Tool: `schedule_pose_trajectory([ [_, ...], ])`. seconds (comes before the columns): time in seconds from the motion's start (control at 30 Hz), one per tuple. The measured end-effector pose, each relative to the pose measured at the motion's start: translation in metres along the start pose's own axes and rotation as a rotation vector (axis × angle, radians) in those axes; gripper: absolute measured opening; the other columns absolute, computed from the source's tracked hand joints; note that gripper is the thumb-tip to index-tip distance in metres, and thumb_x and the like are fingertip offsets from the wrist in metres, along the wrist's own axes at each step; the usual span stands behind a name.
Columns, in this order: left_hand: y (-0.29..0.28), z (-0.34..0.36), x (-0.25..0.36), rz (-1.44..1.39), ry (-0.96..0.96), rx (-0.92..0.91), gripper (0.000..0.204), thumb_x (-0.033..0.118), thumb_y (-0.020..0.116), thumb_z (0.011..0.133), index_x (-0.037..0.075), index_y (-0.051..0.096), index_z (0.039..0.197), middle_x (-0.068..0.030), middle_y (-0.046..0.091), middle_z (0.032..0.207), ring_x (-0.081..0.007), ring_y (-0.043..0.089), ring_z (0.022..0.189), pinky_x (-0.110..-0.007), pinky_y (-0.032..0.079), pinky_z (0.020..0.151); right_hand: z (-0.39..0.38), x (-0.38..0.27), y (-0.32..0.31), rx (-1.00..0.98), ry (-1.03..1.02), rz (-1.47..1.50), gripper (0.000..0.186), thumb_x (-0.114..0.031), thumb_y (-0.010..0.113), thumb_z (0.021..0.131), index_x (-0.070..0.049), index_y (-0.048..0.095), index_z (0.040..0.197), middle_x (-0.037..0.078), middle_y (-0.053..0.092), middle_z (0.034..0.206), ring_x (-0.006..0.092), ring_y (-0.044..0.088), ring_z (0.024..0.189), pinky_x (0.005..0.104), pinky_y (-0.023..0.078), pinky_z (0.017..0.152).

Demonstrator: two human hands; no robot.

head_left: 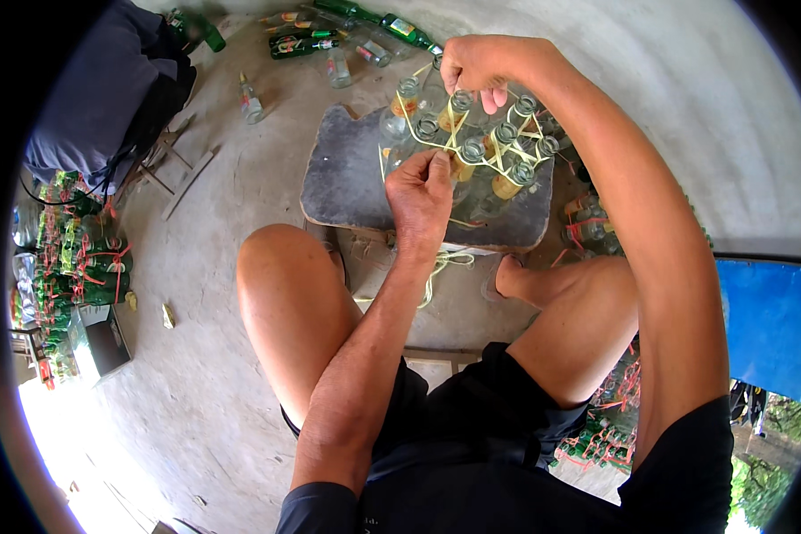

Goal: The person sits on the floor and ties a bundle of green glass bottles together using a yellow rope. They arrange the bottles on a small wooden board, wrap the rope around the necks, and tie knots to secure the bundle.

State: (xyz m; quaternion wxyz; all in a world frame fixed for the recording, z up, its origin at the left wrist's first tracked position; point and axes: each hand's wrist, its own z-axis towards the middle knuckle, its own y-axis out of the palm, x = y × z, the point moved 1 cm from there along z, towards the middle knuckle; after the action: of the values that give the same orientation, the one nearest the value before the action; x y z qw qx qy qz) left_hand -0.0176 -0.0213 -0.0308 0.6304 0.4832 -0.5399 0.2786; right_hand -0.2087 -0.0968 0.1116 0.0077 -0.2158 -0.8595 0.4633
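Note:
Several clear glass bottles (505,135) stand bunched upright on a low dark tabletop (347,182). A pale yellow plastic strap (432,143) runs round and crosses between their necks. My left hand (421,198) is closed at the near side of the bunch, thumb and forefinger pinching the strap beside a front bottle neck. Over the far side reaches my right hand (481,69), its thumb and forefinger pinched on the strap near the rear necks and its other fingers curled down. Its fingertips are partly hidden among the bottle tops.
Loose green bottles (303,44) and clear bottles (338,68) lie or stand by the wall. Red-tied green bottles (98,258) are stacked left, near a seated person (98,98). Loose strap (432,278) hangs below the table. A blue panel (770,320) stands right.

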Motion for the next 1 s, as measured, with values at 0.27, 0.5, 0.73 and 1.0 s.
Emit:
schedule_pose_trajectory([
  [0.27, -0.010, -0.003, 0.009, -0.015, -0.072, -0.073, 0.022, 0.018, 0.072, 0.101, -0.002, 0.078, 0.108, 0.0087, 0.052, 0.073, -0.0011, 0.041, 0.061, -0.022, 0.028, 0.049, -0.019, 0.018, 0.011, 0.174, -0.072, 0.136, 0.026, -0.005, 0.059, 0.092, 0.000, 0.072, 0.114, 0.017, 0.077, 0.092, 0.0198, 0.066, 0.053, 0.0353, 0.049, 0.048],
  [0.5, -0.016, 0.001, 0.033, -0.098, -0.435, -0.120, 0.017, 0.019, 0.071, 0.100, 0.003, 0.077, 0.105, 0.0089, 0.045, 0.066, -0.0023, 0.033, 0.054, -0.024, 0.023, 0.046, -0.120, 0.000, 0.091, 0.967, -0.305, 0.245, 0.015, -0.006, 0.059, 0.093, -0.003, 0.073, 0.098, 0.018, 0.075, 0.084, 0.0274, 0.074, 0.071, 0.0424, 0.058, 0.068],
  [0.73, -0.021, 0.014, 0.046, -0.151, -0.647, -0.197, 0.016, 0.018, 0.072, 0.099, 0.004, 0.074, 0.106, 0.0080, 0.046, 0.063, -0.0043, 0.031, 0.049, -0.025, 0.022, 0.045, -0.129, -0.045, 0.243, 0.875, -0.283, 0.856, 0.030, -0.008, 0.068, 0.096, 0.004, 0.060, 0.122, 0.024, 0.075, 0.105, 0.0379, 0.076, 0.092, 0.0417, 0.059, 0.081],
  [1.0, -0.026, 0.014, 0.035, -0.141, -0.601, -0.207, 0.020, 0.018, 0.074, 0.098, 0.002, 0.072, 0.110, 0.0094, 0.045, 0.062, -0.0032, 0.029, 0.047, -0.025, 0.020, 0.044, -0.124, -0.064, 0.282, 0.719, -0.235, 0.999, 0.016, -0.011, 0.058, 0.104, 0.000, 0.068, 0.098, 0.014, 0.063, 0.072, 0.0201, 0.061, 0.067, 0.0358, 0.049, 0.064],
])
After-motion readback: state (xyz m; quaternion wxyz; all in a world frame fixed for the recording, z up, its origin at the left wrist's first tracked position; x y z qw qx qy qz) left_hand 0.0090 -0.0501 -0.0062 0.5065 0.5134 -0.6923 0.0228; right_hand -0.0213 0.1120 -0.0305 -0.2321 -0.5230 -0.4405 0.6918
